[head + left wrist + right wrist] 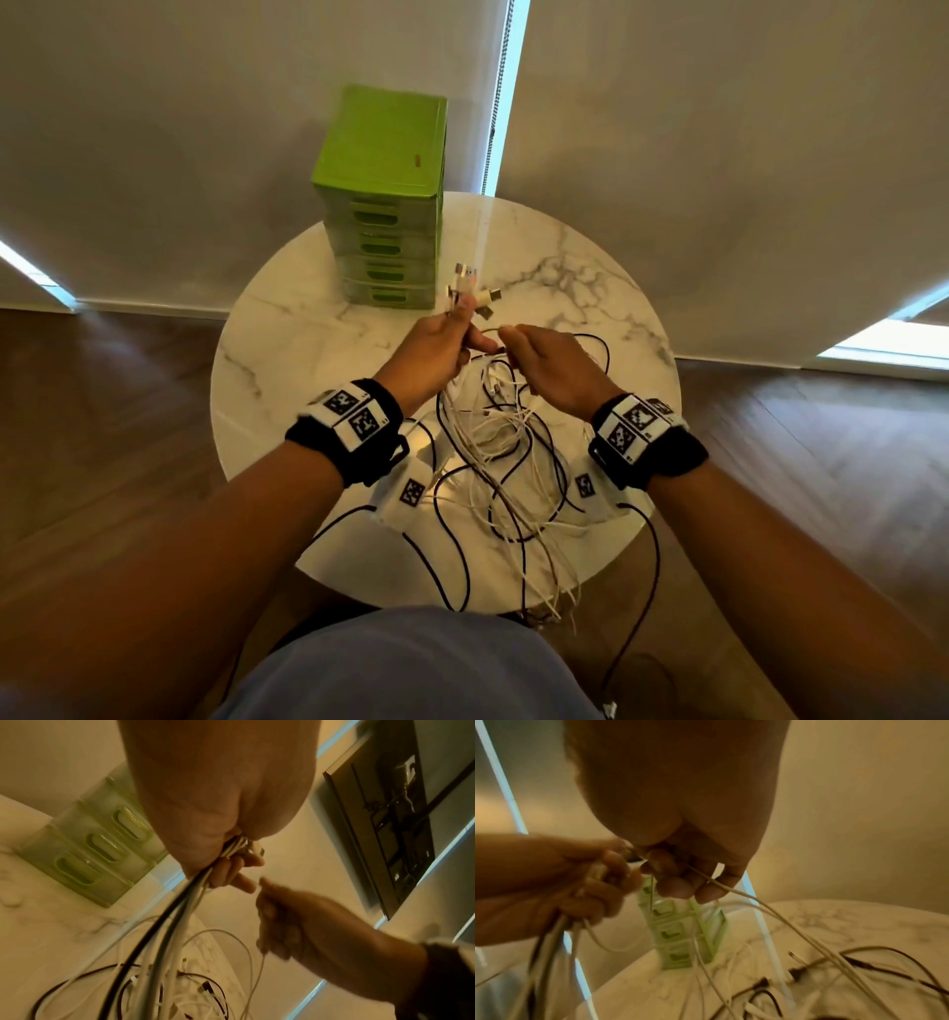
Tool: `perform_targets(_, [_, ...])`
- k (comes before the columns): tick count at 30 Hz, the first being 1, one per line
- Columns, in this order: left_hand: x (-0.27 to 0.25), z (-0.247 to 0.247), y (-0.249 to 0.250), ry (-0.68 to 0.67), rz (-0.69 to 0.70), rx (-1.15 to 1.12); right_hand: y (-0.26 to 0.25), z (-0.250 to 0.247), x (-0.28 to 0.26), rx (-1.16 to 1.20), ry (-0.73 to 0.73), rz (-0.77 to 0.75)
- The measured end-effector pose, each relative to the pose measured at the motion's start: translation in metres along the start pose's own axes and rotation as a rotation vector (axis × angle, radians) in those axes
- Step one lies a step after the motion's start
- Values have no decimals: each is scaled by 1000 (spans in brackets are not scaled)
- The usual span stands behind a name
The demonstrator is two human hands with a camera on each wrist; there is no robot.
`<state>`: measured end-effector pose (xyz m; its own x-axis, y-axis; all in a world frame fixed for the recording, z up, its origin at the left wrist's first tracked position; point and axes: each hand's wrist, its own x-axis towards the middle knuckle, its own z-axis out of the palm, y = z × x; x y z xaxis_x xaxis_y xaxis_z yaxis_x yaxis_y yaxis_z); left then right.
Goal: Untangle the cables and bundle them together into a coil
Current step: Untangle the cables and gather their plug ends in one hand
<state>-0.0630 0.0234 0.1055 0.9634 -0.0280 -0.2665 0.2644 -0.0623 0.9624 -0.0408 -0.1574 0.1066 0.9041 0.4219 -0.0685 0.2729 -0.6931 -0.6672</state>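
— Hands first, quick: what is held where?

— Left hand [436, 354] is closed round a bunch of cables [493, 437], raised above the round marble table [287, 360]; plug ends [470, 290] are fanned out above the fist. Right hand [552, 367] is just beside it, a thin pale cable [744, 894] pinched between thumb and curled fingers. Fingertips of the two hands are nearly met.

— Rest of the cables?

— Black and white strands are seen hanging from the left fist down to a loose tangle on the table, between the forearms. Some loops are draped over the near table edge, and one black strand is run down toward the floor. Plug ends are scattered in the heap; types cannot be told through the blur.

— Anything else noted?

— Green drawer unit [385, 205] is stood at the far side of the table, beyond the hands. Marker-tagged wristbands [349, 426] are worn on both wrists. Wooden floor [102, 411] and pale blinds [719, 128] are seen behind.
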Motion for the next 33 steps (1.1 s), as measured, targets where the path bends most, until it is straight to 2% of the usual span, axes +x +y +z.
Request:
perform_targets(2, [2,6,-5,10,-13,10,-11,1,1,38,-19,-62])
perform_targets(6, [8,11,-5,3,-13,-239,-16,10,-4,151,-53,-110])
perform_targets(8, [10,13,2,40,-5,-386,-13,14,-8,243,-107,-91])
perform_targets(11, [13,6,15,119,42,-581,1,21,-19,207,-257,-25])
perform_targets(15, [14,-18,32,226,101,-753,43,32,-36,230,-268,66])
perform_targets(19, [15,-48,40,301,184,-638,86,30,-54,81,-301,162])
perform_targets(21, [13,-50,36,269,206,-511,94,24,-55,12,-206,208])
perform_targets(23, [9,-42,27,201,215,-341,89,19,-45,34,-47,210])
perform_targets(25, [3,-27,18,111,193,-204,71,14,-32,96,89,162])
perform_targets(27, [-1,-10,8,28,142,-114,47,10,-21,144,138,106])
perform_targets(31, [1,14,-2,12,-16,-53,4,9,-11,152,72,-54])
perform_targets(33, [3,19,-2,6,-49,-76,-8,10,-11,192,37,-129])
